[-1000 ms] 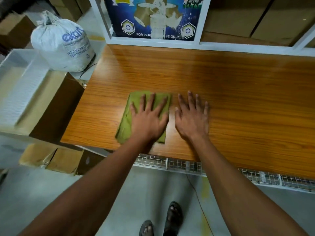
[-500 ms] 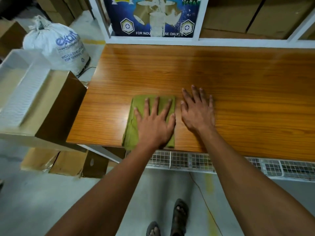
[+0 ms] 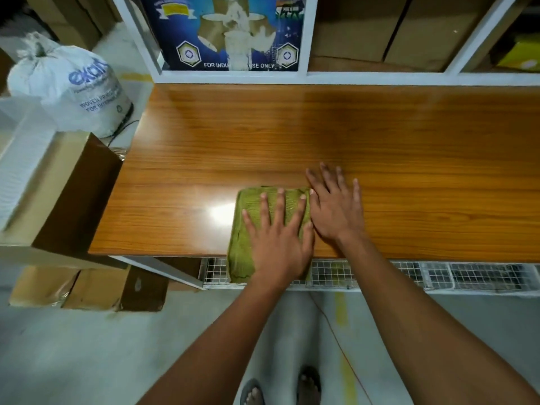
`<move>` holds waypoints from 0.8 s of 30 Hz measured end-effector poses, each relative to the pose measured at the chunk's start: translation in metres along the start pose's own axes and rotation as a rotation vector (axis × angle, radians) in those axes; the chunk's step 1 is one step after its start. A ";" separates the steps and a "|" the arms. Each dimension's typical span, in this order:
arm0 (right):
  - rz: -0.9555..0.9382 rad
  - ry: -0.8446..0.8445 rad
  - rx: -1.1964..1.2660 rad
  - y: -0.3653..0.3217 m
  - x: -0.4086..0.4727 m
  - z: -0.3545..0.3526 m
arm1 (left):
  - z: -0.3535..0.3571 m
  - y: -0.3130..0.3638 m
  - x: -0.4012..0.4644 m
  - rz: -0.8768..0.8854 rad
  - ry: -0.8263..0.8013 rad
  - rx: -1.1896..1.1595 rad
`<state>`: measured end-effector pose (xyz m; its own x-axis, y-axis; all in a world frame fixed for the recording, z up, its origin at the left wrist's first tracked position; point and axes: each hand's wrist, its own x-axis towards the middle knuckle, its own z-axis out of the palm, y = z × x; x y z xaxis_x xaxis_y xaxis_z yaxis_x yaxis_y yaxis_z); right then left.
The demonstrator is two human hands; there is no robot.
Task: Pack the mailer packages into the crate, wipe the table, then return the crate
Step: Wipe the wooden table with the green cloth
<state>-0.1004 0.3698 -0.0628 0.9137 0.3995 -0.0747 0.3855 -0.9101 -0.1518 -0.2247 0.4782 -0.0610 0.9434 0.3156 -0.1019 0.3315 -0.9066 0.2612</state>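
The table [image 3: 380, 135] lay wide and bare-topped. A sack [image 3: 70, 83] stood off its left end. The cloth [image 3: 248, 229] overhung the near edge, the left hand [image 3: 277, 244] flat on it, fingers straight. The right hand [image 3: 336, 211] rested flat beside it, touching.

A glossy, smooth wood-grain finish is shown by the table [image 3: 380, 141], with light reflected near its front edge. A coarse, matt woven texture is seen on the green cloth [image 3: 248, 229]. The white sack [image 3: 70, 86] appears woven plastic; the boxes [image 3: 87, 287] look like matt cardboard.
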 end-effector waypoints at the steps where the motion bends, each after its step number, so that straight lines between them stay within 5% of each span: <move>1: 0.017 -0.004 -0.003 0.006 0.008 0.001 | 0.002 0.006 0.008 0.000 0.001 0.010; 10: 0.087 -0.015 -0.054 0.068 0.083 -0.003 | -0.012 0.024 0.199 -0.062 -0.001 0.067; 19: 0.100 0.012 -0.023 0.062 0.081 -0.006 | 0.009 0.049 0.045 -0.046 0.042 0.041; 24: 0.081 0.012 -0.025 0.066 0.083 -0.002 | 0.003 0.042 0.127 -0.064 0.049 0.037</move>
<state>0.0012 0.3429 -0.0772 0.9434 0.3233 -0.0737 0.3132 -0.9419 -0.1214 -0.0907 0.4795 -0.0655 0.9199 0.3859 -0.0695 0.3914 -0.8935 0.2201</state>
